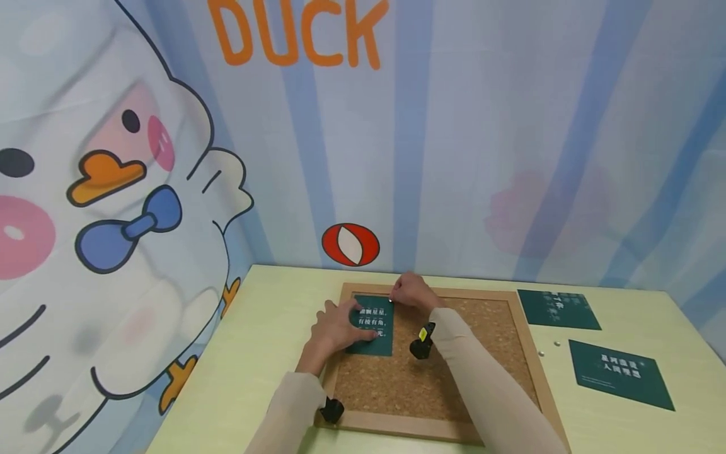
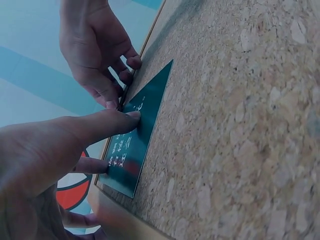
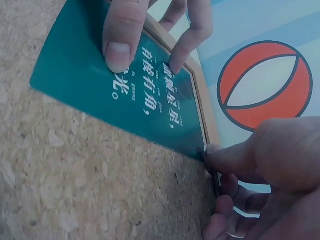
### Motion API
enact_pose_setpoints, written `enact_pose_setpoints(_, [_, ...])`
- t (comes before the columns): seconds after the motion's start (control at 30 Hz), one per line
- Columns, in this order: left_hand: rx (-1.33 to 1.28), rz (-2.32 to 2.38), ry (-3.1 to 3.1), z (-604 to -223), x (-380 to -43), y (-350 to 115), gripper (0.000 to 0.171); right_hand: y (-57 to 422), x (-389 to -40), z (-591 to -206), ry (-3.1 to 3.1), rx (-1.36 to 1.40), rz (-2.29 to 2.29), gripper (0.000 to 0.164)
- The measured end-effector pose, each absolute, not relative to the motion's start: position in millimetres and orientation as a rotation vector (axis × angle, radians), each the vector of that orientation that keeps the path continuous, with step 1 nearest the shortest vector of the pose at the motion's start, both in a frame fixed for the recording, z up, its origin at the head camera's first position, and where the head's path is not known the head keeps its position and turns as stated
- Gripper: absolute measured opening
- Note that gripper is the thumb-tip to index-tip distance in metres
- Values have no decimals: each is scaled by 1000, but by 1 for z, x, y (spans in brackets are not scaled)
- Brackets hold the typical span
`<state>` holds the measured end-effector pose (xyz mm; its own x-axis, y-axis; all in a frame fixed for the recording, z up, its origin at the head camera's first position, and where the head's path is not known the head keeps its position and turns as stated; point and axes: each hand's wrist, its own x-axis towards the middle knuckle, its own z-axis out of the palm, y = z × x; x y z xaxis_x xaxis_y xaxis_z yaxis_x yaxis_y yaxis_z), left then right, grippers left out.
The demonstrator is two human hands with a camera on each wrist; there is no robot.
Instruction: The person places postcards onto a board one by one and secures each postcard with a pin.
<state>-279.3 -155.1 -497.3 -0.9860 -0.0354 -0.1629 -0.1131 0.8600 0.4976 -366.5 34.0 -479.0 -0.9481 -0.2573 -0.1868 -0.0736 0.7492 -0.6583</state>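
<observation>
A dark green card (image 1: 371,347) printed with white characters lies at the upper left of a framed corkboard (image 1: 408,384). My left hand (image 1: 334,326) holds it flat: the thumb (image 3: 120,45) presses near its lower edge and another fingertip touches it near the top, fingers spread. At the card's upper right corner, my right hand (image 1: 413,291) has its thumb tip against a small silver thumbtack (image 3: 205,149). Its other fingers (image 3: 227,210) are curled beside the wooden frame (image 3: 202,95). How far the tack is in is hidden.
Two more green cards, one at the back (image 1: 558,309) and one nearer (image 1: 621,373), lie on the pale yellow table (image 1: 238,353) right of the board. Two silver thumbtacks (image 1: 541,354) lie between board and cards. A duck-printed cloth (image 1: 363,139) hangs behind.
</observation>
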Motion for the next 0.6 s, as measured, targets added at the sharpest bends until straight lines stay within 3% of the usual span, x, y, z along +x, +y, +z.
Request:
enact_pose_setpoints(0.2, [-106,808,2887,-496,-277,-155,74,30,-365,-479,2702,-164,-950,15])
enact_pose_setpoints(0.6, [-106,820,2889,-498,-277,-155,74,22,-368,-475,2725,-91,-811,18])
